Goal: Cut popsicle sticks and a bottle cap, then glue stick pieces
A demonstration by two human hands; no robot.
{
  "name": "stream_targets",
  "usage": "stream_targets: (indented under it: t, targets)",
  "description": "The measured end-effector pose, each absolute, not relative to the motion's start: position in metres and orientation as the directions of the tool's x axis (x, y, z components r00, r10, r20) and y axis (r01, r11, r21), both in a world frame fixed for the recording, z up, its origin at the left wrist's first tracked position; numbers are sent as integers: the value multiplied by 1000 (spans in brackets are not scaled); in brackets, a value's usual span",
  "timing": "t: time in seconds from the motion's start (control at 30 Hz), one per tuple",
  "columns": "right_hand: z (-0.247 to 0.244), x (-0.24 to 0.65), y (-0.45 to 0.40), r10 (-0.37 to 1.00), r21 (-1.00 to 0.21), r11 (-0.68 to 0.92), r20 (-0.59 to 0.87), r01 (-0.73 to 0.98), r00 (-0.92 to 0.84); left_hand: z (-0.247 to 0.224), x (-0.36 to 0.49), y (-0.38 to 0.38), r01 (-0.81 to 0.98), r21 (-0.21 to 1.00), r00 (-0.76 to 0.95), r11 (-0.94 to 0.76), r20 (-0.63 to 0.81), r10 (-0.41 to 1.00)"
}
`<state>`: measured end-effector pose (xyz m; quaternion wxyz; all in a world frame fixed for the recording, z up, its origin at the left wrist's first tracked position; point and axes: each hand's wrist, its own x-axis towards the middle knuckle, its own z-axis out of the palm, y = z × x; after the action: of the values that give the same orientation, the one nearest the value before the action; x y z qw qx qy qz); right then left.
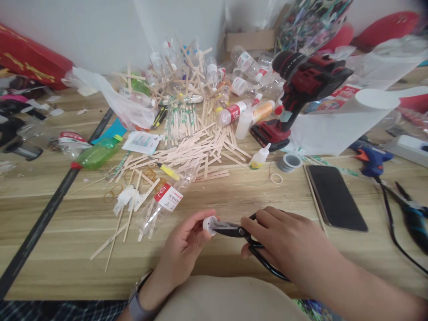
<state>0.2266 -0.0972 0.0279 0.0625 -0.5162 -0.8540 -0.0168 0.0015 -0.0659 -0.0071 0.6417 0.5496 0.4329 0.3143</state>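
Pinching a cap (209, 226), the left hand (183, 246) is curled; scissors (229, 229) are gripped by the right hand (287, 238); the wooden table (76, 267) is backed by a wall (187, 20).

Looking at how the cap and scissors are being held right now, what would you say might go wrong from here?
The scissors point straight at the small white cap, pinched in the left hand, so a slip might nick those fingers. With so little cap to grip, it could also twist loose under pressure from the right hand.
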Motion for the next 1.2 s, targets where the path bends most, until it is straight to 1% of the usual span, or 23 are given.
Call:
stream_targets:
  t: [0.13,0.27,0.43,0.6,0.77,0.9,1.07,1.2]
  targets:
    - [27,229,-95,859,15,496,135,868,-493,-6,-1,-66,108,973,444,202,-229,866]
    - [28,230,-94,846,38,520,114,853,-521,-6,-4,-64,144,964,472,224,-266,840]
    - [29,229,-94,836,25,537,113,843,-537,-8,-5,-63,166,962,490,217,-271,828]
    - [28,230,-94,829,18,541,159,841,-537,-8,-4,-65,165,957,499,238,-289,817]
    - [25,230,-95,843,-66,532,131,844,-521,-8,-3,-66,123,959,488,257,-284,825]
    - [22,227,-98,872,-172,490,72,855,-485,-9,-1,-67,78,966,465,246,-253,849]
    - [17,221,-104,912,-320,386,-10,866,-410,-11,0,-70,73,983,406,167,-182,896]
    - [12,218,-107,926,-374,337,-32,864,-376,-13,0,-72,92,990,382,107,-134,914]
